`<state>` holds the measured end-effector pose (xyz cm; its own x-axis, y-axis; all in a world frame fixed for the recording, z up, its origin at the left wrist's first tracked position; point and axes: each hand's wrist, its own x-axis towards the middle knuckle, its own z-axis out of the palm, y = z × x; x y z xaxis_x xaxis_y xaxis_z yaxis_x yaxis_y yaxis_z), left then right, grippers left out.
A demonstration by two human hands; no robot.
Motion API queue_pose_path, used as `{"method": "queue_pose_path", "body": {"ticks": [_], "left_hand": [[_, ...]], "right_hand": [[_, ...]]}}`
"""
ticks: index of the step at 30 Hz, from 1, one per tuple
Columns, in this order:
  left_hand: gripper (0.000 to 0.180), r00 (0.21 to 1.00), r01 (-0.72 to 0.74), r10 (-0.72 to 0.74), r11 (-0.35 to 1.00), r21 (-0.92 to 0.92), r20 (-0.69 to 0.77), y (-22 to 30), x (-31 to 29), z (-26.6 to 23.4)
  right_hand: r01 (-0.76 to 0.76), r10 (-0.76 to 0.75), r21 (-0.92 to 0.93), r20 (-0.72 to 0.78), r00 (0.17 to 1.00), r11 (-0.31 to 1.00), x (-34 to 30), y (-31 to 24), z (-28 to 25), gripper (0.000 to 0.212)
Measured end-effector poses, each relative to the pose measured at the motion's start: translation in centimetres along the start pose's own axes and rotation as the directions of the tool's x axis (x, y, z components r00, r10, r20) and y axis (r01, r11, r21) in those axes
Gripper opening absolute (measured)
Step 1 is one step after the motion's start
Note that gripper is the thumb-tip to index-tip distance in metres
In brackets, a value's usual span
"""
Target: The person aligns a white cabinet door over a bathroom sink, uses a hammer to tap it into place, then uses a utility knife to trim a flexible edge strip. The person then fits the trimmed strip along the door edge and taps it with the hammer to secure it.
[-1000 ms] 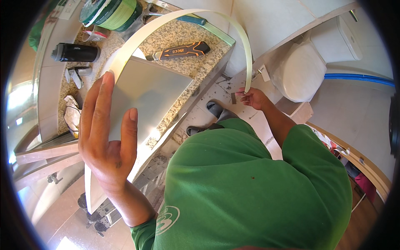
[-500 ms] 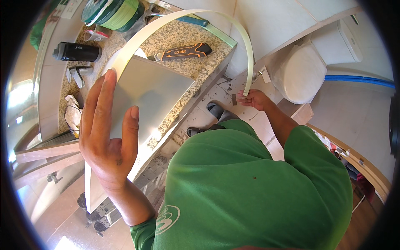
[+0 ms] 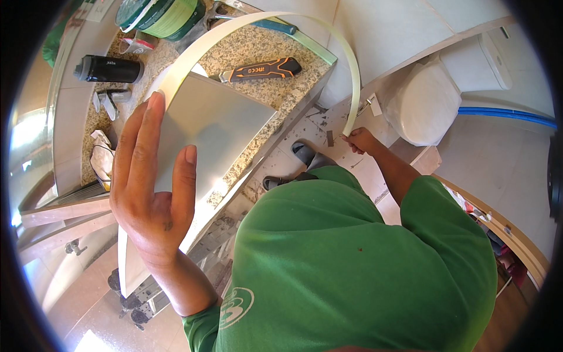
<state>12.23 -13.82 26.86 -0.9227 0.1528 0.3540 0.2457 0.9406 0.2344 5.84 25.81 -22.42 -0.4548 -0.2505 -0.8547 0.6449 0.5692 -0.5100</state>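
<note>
A long pale edge-banding strip (image 3: pixel 194 50) arches over the counter from the edge of a grey panel (image 3: pixel 214 120). My left hand (image 3: pixel 146 182) is open and upright, its straight fingers together and the thumb apart. Its fingertips rest against the strip where it meets the panel. Low on the right, my right hand (image 3: pixel 362 141) is closed in a pinch on the strip's free end. Behind the panel, an orange-and-black utility knife (image 3: pixel 267 69) lies on the speckled stone counter (image 3: pixel 240 44).
Along the counter's back stand a green bucket (image 3: pixel 167 20) and a black bottle (image 3: pixel 110 69). Near the arch lies a blue-handled tool (image 3: pixel 275 26). To the right are a plastic-wrapped toilet (image 3: pixel 423 105) and blue pipes (image 3: pixel 507 112). Debris litters the floor (image 3: pixel 314 126).
My right hand has shifted slightly right and its fingers have curled in tighter, carrying the strip's end along. My left hand holds almost the same place against the strip.
</note>
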Motion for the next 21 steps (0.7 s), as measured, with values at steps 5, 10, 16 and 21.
{"method": "queue_pose_path", "body": {"ticks": [5,10,16,21], "left_hand": [[0.053,0.997,-0.050,0.052,0.998,0.037,-0.060,-0.1,0.2,0.2],[0.047,0.996,-0.019,0.022,0.999,0.036,-0.086,0.2,0.2,0.2],[0.041,0.987,0.059,-0.046,0.995,0.080,-0.157,0.6,0.1,0.3],[0.027,0.968,0.194,-0.182,0.980,0.053,-0.173,1.4,0.1,0.0]], "right_hand": [[-0.098,0.058,-0.254,-0.161,0.985,0.962,-0.1,1.8,-0.2,0.029],[0.005,-0.087,-0.546,-0.125,0.988,0.838,1.7,4.7,-1.3,0.026],[0.081,-0.092,-0.369,-0.013,0.996,0.926,1.5,1.2,-1.3,0.021],[0.150,-0.003,-0.335,0.402,0.916,0.930,-6.8,-11.9,-0.1,0.018]]}}
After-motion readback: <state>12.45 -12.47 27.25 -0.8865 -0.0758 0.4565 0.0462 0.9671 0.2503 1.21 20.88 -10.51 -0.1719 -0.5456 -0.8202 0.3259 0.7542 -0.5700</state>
